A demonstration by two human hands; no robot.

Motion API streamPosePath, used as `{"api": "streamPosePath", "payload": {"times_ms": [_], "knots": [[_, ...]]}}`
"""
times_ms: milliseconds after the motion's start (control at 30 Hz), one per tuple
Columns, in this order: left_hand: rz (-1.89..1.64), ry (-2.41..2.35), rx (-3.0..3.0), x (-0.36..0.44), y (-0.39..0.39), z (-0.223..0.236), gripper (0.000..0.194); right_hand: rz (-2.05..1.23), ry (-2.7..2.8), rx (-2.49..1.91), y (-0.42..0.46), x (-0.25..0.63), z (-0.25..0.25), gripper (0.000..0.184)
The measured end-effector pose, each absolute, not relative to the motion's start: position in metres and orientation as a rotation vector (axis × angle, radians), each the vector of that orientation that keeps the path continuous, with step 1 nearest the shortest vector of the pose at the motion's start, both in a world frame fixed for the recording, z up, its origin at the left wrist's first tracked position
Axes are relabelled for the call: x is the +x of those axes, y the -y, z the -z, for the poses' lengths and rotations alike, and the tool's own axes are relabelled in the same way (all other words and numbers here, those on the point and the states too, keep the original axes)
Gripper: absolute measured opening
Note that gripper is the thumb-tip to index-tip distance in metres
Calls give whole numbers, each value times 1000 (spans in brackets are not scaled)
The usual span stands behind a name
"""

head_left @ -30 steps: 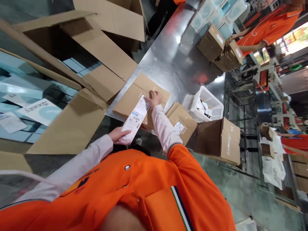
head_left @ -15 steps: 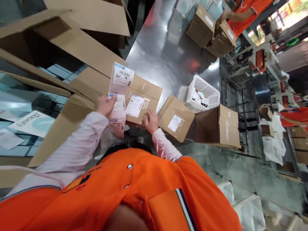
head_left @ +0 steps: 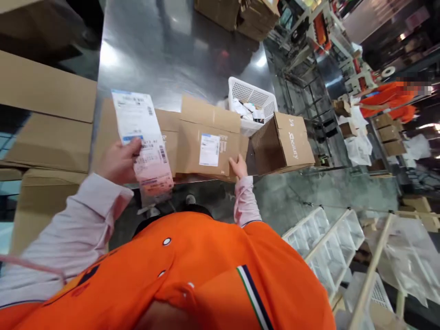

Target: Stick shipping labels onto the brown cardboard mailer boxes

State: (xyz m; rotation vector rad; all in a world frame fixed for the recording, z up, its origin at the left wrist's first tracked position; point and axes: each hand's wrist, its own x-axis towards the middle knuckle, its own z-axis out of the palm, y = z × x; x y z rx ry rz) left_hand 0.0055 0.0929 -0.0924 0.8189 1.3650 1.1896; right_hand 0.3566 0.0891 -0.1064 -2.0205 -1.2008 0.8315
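- White paper labels in a long strip (head_left: 148,153) are in the person's left hand (head_left: 121,161). The thumb presses on the front and the fingers go behind, so the hand is clamped on the strip.
- The strip is held up over the near left corner of the shiny metal table (head_left: 154,64). Its top leans left, and its pink-looking bottom end hangs out past the near edge.
- The right hand (head_left: 239,167) touches the near right corner of a flat brown carton (head_left: 189,149). Its fingertips are on the cardboard. I can't tell if the thumb is pinching it from below.
- That carton lies along the near edge of the table, around the middle. It has a white label (head_left: 209,150) stuck on it, with white words beside the label.
- More brown cardboard (head_left: 169,123) lies to the left of it, partly hidden by the strip.
- To the right of the carton, a bunch of folded boxes (head_left: 296,141) sits by the near right corner, with "beauty" on its side.
- Just behind the bunch, close to the right edge, is a white basket (head_left: 255,95) with holes and small white things inside.
- At the far edge of the table are brown boxes (head_left: 220,11), cut off by the top of the view.
- Big cardboard flaps (head_left: 51,133) spread out past the left edge.
- Far off to the right, I see someone's orange shirt (head_left: 388,98).
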Motion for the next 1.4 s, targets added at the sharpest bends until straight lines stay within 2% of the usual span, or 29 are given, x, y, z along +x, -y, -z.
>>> {"api": "streamPosePath", "payload": {"times_ms": [67,100,200,300,433,533,667,767,967,1067,1167,1267,1400], "knots": [[-1185,-1330,832,19,-78,90,54,-834,1275,-2097,-89,348,95,70],[-1173,-1308,844,24,-70,89,59,-969,1345,-2009,-89,332,93,72],[-1014,-1206,878,30,-48,84,71,-1506,1391,-1395,-84,259,101,63],[-934,-1195,879,24,-37,82,69,-1586,1211,-1139,-67,200,113,54],[-1133,-1376,739,11,-34,88,67,-1697,1379,-1111,-59,179,114,55],[-1177,-1436,706,10,-30,98,65,-1583,1487,-1144,-78,176,108,55],[-1235,-1430,684,13,-22,112,67,-1390,1750,-1188,-106,167,103,38],[-1249,-1536,675,12,-19,119,60,-1294,1894,-1231,-112,162,102,29],[-1287,-1784,686,8,-19,123,47,-1335,1945,-1244,-102,151,100,27],[-1276,-1634,582,3,-23,128,53,-1269,1924,-1242,-106,141,100,20],[-1059,-1332,513,-6,-23,143,64,-1132,1943,-1224,-127,127,107,13],[-882,-1161,494,-16,-12,162,64,-950,1943,-1399,-161,113,123,17],[-897,-1272,517,-24,28,178,62,-666,2024,-1741,-191,104,149,29]]}}
